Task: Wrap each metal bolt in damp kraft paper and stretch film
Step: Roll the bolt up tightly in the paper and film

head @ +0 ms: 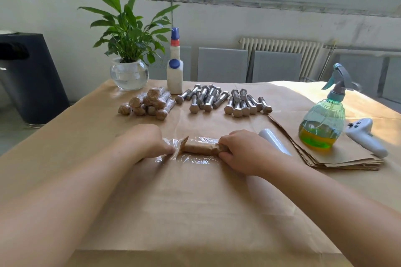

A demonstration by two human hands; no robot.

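A bolt rolled in brown kraft paper [198, 148] lies crosswise on a sheet of clear stretch film [191, 159] at the table's middle. My left hand [147, 141] pinches the film at the roll's left end. My right hand [243, 149] grips the roll's right end with curled fingers. Behind them lie several bare metal bolts [208, 98] in two heaps and a pile of finished wrapped bolts [149, 103]. The white stretch film roll [274, 140] lies just right of my right hand.
A stack of kraft sheets [338, 156] carries a green spray bottle [323, 123] and a white controller [366, 136] at the right. A white glue bottle [174, 71] and a potted plant [129, 71] stand at the back. Kraft paper covers the table [195, 212].
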